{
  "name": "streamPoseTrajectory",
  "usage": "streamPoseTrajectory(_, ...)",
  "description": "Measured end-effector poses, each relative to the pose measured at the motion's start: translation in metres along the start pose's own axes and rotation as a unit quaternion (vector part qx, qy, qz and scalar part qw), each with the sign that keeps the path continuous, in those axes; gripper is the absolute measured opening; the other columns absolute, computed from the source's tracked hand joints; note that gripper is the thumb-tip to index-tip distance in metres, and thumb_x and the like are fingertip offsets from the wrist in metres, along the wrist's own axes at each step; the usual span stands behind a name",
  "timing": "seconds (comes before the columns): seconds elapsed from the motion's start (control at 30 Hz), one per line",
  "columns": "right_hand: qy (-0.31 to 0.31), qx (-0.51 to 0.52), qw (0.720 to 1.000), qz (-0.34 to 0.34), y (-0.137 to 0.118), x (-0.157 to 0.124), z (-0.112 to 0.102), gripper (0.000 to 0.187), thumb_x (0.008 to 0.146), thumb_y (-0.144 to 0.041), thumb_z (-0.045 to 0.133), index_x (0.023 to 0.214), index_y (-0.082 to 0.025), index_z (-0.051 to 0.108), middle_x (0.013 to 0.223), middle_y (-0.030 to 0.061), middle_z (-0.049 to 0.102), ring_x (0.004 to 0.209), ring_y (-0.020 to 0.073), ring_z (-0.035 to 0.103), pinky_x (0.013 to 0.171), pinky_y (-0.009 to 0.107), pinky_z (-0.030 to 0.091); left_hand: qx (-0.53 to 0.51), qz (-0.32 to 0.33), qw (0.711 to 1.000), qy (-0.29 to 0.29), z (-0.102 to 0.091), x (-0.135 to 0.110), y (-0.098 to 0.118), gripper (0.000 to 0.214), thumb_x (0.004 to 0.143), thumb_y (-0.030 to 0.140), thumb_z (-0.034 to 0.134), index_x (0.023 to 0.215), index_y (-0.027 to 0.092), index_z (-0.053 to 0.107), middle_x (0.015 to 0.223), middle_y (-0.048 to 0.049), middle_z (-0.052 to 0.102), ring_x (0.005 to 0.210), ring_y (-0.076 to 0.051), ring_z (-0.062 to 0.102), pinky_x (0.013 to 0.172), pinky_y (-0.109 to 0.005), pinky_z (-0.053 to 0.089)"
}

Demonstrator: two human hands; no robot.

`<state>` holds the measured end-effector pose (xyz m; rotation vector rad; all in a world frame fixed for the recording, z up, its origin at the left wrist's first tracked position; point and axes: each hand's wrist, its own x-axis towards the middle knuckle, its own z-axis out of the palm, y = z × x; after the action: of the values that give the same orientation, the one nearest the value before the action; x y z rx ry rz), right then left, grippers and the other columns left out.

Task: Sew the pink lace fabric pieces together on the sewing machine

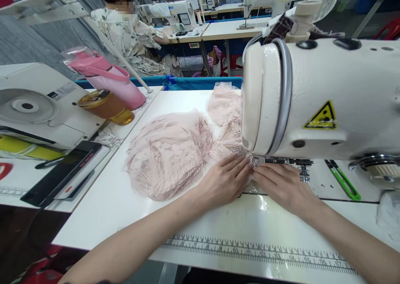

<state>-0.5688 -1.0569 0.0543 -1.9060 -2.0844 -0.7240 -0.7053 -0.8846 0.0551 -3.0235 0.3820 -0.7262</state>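
Observation:
Pale pink lace fabric (168, 155) lies bunched on the white table, gathered toward the sewing machine (312, 96). My left hand (226, 178) is on the gathered end of the lace, its fingers close together and curved down onto it just left of the needle area. From the other side, my right hand (283, 188) has its fingertips at the same gathered edge, under the machine head. Both hands are closed on the lace, and their thumbs are mostly hidden. The machine head covers part of the fabric and the needle.
Green thread snips (343, 180) lie right of my right hand. A printed ruler (256, 250) runs along the table front. At left stand a pink bottle (106, 75), an amber cup (108, 107) and another machine (40, 105). Beyond, a person (125, 38) sits by more machines.

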Motion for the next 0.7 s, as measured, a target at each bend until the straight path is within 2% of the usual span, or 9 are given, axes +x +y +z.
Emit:
streamPoseTrajectory(0.37,-0.035,-0.021,0.999,0.02,0.001,-0.008,-0.001,0.026,0.086,-0.007,0.051,0.106,-0.018,0.064,0.112,0.0029,0.068,0.102,0.0159,0.057,0.084,0.032,0.042,0.061,-0.013,0.998,0.025,0.004,0.0,0.01,0.033,0.095,0.029,0.045,0.115,0.009,0.064,0.118,-0.0103,0.067,0.11,-0.023,0.063,0.102,-0.04,0.043)
streamPoseTrajectory(0.47,-0.029,-0.048,0.998,0.026,0.001,-0.007,-0.005,0.026,0.085,-0.005,0.052,0.103,-0.019,0.065,0.113,0.0013,0.068,0.097,0.0148,0.058,0.078,0.03,0.041,0.069,-0.007,0.997,0.022,0.004,0.001,0.011,0.035,0.094,0.029,0.044,0.116,0.009,0.063,0.118,-0.0108,0.067,0.11,-0.023,0.063,0.103,-0.041,0.041)
streamPoseTrajectory(0.63,0.008,-0.107,0.994,0.027,0.004,0.002,-0.012,0.026,0.083,-0.006,0.052,0.098,-0.021,0.067,0.103,-0.0013,0.071,0.081,0.013,0.056,0.059,0.028,0.035,0.076,-0.009,0.997,0.021,0.003,0.002,0.011,0.034,0.094,0.027,0.043,0.115,0.009,0.064,0.118,-0.0109,0.066,0.11,-0.023,0.063,0.103,-0.04,0.041)
streamPoseTrajectory(0.7,0.014,-0.112,0.993,0.015,0.007,0.004,-0.014,0.025,0.083,-0.006,0.052,0.098,-0.019,0.068,0.101,-0.0005,0.072,0.08,0.0141,0.055,0.06,0.029,0.036,0.074,-0.009,0.997,0.016,0.003,0.002,0.011,0.035,0.094,0.027,0.043,0.116,0.009,0.063,0.119,-0.0117,0.066,0.111,-0.023,0.062,0.104,-0.04,0.041)
